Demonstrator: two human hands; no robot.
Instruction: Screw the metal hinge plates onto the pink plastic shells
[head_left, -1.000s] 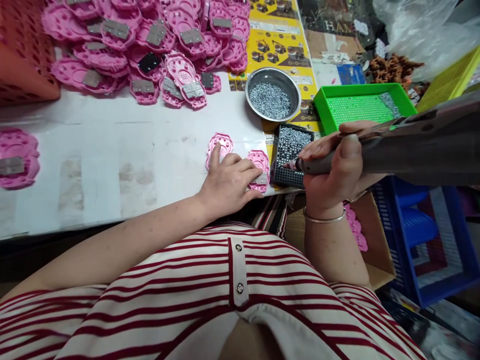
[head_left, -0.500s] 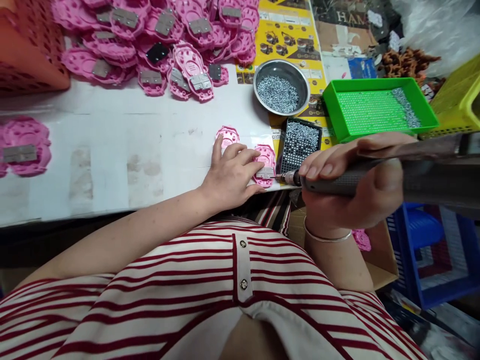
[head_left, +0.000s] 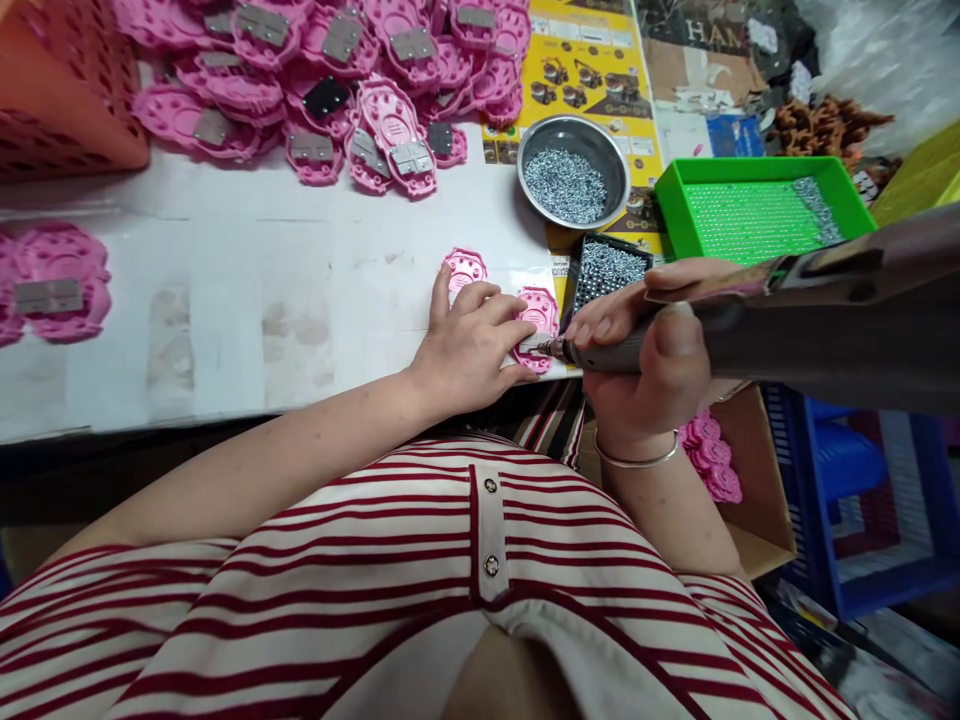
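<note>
My right hand is wrapped round a grey electric screwdriver. The bit reaches the metal plate on a pink plastic part near the table's front edge. Thumb and index finger of my left hand hold that part at its left side, with the fingers spread. Under the left fingertips lies a second pink plastic part, its lower end covered by the hand. Just beyond the screwdriver sits a black tray of screws, partly hidden by my right hand.
A steel bowl of screws and a green tray stand behind. Pink parts with metal plates are heaped at the back left, beside an orange basket. Below right are a cardboard box and a blue crate.
The screwdriver in my right hand has moved left, its bit going from beside the pink part onto its metal plate. My left hand keeps its place on the parts. The view has shifted slightly.
</note>
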